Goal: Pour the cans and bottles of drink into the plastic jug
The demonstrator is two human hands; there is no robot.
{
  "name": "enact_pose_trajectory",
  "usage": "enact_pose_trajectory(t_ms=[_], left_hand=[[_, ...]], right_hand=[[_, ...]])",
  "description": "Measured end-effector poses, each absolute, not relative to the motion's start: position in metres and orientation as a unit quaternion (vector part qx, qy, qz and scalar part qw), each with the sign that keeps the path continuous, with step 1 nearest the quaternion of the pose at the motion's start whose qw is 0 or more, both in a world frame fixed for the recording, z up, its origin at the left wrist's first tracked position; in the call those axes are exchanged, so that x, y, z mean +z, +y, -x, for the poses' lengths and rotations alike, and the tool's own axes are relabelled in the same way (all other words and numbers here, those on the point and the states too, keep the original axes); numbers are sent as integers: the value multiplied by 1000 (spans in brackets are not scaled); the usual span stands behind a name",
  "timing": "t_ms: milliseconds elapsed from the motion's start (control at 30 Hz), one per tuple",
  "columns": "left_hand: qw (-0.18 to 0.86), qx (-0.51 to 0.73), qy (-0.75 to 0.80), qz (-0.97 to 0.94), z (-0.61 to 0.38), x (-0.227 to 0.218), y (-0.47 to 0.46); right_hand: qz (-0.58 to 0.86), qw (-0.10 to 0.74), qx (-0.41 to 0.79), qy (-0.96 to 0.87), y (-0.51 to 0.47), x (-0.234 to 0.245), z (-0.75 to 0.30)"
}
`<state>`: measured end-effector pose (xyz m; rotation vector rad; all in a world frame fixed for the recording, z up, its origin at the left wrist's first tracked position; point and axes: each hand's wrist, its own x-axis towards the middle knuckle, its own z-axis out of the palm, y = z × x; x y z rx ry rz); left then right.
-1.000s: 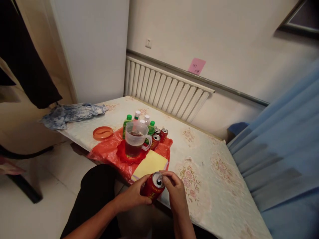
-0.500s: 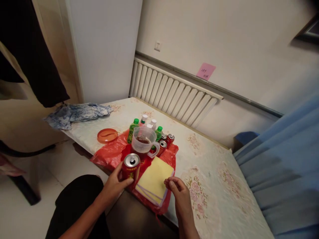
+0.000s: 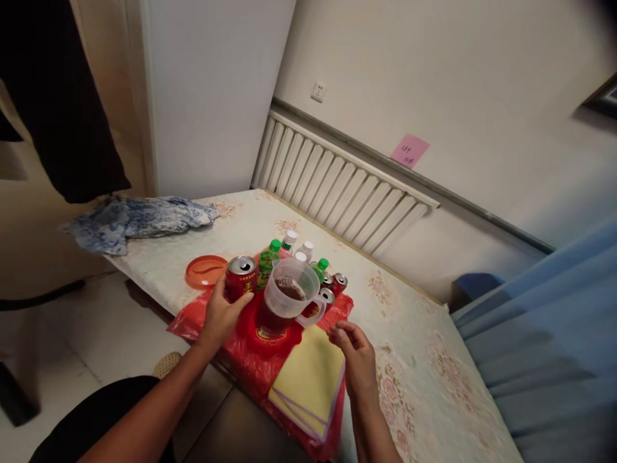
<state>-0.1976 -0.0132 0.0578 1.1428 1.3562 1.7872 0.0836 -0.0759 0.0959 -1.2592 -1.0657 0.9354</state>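
Note:
My left hand (image 3: 225,321) is wrapped round a red drink can (image 3: 241,286), which is upright with an opened top, to the left of the jug. The clear plastic jug (image 3: 284,315) holds dark brown liquid with foam and stands on a red tray (image 3: 263,334). Above the right edge of a stack of yellow cloths (image 3: 308,370) is my right hand (image 3: 357,360), thumb and fingers pinched together. Whether anything is between them cannot be made out. More red cans (image 3: 340,283) stand behind the jug's handle.
Bottles with green caps (image 3: 274,245) and white caps (image 3: 289,236) stand behind the jug. A red plastic bag (image 3: 187,316) lies underneath. An orange lid (image 3: 205,273) and a bundled blue-white cloth (image 3: 159,215) are on the flowered tablecloth (image 3: 380,289). A radiator (image 3: 332,180) runs along the wall.
My left hand has carried the can away from me and leftward, from in front of the jug to beside it. My right hand keeps its pinched pose near the cloths. The view has shifted slightly.

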Motion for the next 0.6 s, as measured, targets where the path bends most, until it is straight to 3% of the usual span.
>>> enact_pose_trajectory(t_ms=[200,333,467,600], left_hand=[[302,651,520,-463,204,36,12],[318,639,520,-469,212,27,19],[372,637,486,-468,217,22,23],[394,638,467,-469,219,20,25]], right_hand=[[529,596,359,-486,-43,94,-69],[538,558,319,-546,-21,86,-63],[482,514,407,-581,-5,78,-54],[417,538,485,-549,3,72,-43]])
